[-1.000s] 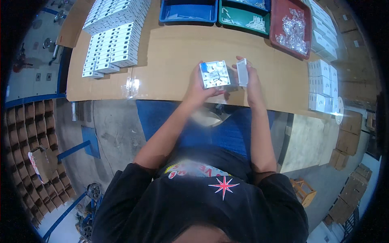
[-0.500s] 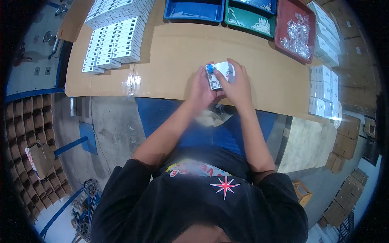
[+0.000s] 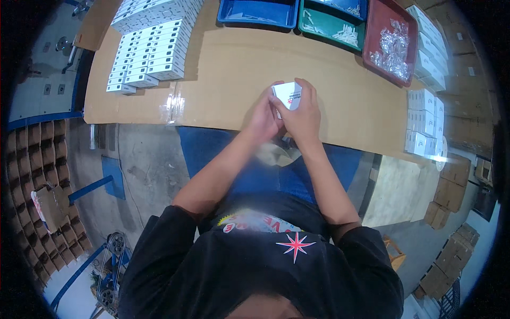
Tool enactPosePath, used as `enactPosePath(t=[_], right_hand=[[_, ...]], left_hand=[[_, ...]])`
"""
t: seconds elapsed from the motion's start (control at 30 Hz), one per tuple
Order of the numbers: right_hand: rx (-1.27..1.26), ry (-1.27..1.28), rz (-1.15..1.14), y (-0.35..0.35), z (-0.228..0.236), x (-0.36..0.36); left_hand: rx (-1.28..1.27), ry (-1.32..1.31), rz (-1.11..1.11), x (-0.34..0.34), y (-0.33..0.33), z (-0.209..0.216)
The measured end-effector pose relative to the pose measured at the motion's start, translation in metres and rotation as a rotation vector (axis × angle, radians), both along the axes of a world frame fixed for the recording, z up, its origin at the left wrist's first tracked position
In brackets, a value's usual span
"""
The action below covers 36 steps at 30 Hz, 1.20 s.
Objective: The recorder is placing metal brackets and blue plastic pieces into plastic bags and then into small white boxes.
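Observation:
A small white carton point(image 3: 289, 95) with dark and red print is held between both hands, just above the near part of the cardboard-covered table point(image 3: 228, 74). My left hand point(image 3: 264, 118) is closed around its left side and underside. From the right, my right hand point(image 3: 305, 116) grips it, thumb lying across the lower left of its face and fingers along the far right edge. The carton's underside and part of its lower end are hidden by my hands.
Rows of similar white cartons point(image 3: 149, 50) stand at the far left. Along the back are a blue tray point(image 3: 257, 22), a green tray point(image 3: 319, 33) of white pieces and a red tray point(image 3: 380, 63) of clear bags. More white cartons point(image 3: 421, 119) are stacked at the right edge.
The carton has been turned in my hands: the blue piece and dark markings seen before no longer show, and a plain white printed face is up. My right hand has shifted slightly left.

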State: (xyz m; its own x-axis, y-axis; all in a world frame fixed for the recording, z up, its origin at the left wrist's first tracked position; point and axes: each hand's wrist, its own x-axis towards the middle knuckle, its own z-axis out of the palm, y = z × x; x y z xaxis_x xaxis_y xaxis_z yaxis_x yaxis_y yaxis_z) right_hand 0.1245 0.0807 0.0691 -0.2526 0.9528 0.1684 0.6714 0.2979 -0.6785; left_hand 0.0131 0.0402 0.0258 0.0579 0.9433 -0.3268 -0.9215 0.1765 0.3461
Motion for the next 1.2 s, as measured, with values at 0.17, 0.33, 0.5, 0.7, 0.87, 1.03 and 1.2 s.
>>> enactPosePath(t=[0.17, 0.33, 0.5, 0.7, 0.87, 1.03, 1.2], right_hand=[[0.052, 0.03, 0.007, -0.004, -0.004, 0.001], [0.067, 0.046, 0.066, -0.006, -0.014, 0.001], [-0.013, 0.256, 0.215, 0.01, -0.048, 0.021], [-0.495, 0.547, 0.212, 0.006, -0.025, 0.024], [-0.588, 0.617, 0.162, 0.001, -0.023, 0.02], [-0.697, 0.779, -0.005, 0.008, -0.04, 0.028], [-0.502, 0.749, -0.067, 0.001, -0.042, 0.02]], left_hand=[[-0.012, -0.008, 0.005, -0.001, 0.0, 0.002], [-0.036, -0.021, -0.006, -0.009, -0.004, 0.0], [-0.065, 0.379, -0.065, -0.013, -0.001, 0.01], [-0.043, 0.356, -0.078, -0.018, -0.001, 0.002], [-0.102, 0.397, -0.033, -0.016, -0.004, -0.003], [-0.104, 0.595, -0.102, -0.011, -0.004, -0.016], [-0.053, 0.59, 0.033, 0.007, -0.007, -0.001]])
